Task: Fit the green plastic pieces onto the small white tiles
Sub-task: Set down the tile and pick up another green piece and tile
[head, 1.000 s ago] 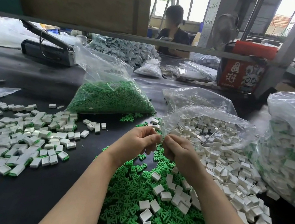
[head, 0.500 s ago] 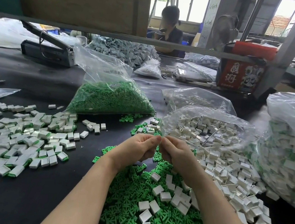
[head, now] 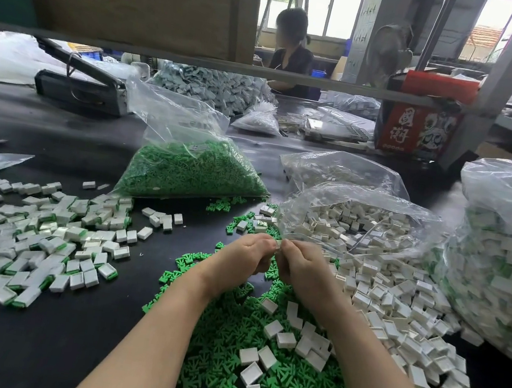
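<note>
Where the two sets of fingertips meet, the left hand point(head: 248, 253) and the right hand point(head: 299, 264) are curled tight around something small pinched between them, with only a pale sliver showing at the join; it is most likely a white tile taking its green piece, though the fingers hide it and I cannot tell how far it is seated. To do this step well, I judge the piece should be squared to the tile's open face before thumb pressure goes on evenly, so it seats without tilting. Directly beneath the grip and toward the person lies the loose heap of green pieces point(head: 258, 381) with a few white tiles point(head: 285, 339) scattered on it. Just right of the grip the tiles spill from an open clear bag point(head: 361, 208). Well to the left of the grip sits a spread of finished tiles point(head: 44, 239) showing green edges. Beyond the grip and to its left rests a bag of green pieces point(head: 192, 171), and far right a bulging sack of assembled tiles point(head: 501, 261), all on the dark table point(head: 28, 352).
</note>
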Demonstrator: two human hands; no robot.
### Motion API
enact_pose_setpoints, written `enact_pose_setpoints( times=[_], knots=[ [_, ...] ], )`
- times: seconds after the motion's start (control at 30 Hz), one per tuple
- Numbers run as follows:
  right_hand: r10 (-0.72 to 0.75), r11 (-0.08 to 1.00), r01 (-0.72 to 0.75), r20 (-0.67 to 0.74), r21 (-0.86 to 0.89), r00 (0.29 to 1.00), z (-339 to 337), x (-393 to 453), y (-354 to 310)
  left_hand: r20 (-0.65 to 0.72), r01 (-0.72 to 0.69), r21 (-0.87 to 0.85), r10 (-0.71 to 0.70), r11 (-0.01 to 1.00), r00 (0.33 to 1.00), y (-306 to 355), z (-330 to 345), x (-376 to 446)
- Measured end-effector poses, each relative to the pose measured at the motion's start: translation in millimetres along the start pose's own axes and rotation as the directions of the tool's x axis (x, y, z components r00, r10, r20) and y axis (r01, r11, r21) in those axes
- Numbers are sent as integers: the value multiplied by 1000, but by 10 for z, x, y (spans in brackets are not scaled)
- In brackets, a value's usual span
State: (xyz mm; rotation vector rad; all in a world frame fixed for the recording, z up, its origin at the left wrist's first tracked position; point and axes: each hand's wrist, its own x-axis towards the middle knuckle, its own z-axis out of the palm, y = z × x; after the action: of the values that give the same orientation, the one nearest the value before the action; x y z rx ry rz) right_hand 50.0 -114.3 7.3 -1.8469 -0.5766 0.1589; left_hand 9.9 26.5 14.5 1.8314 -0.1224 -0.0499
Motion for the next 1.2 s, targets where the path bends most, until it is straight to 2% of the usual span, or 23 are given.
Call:
enact_pose_setpoints(
  times=[0.2,0.43,0.7,0.93,1.2],
  knots=[
    [-57,982,56,-2,-181,998,39,0,48,3,-9,54,9,998,1000,-57,10,30],
    [-37,959,40,17,-281,999,42,-30,-9,12,28,74,-29,997,999,-55,4,28],
    [-29,946,44,52,-321,998,18,-41,-19,67,67,-10,-66,998,996,-125,-20,27],
    [-31,958,54,84,-282,996,15,-51,-4,76,70,-27,-67,997,995,-176,-13,55],
    [-82,910,105,76,-402,994,42,-43,23,47,57,-21,-56,998,997,-166,51,76]
  ],
)
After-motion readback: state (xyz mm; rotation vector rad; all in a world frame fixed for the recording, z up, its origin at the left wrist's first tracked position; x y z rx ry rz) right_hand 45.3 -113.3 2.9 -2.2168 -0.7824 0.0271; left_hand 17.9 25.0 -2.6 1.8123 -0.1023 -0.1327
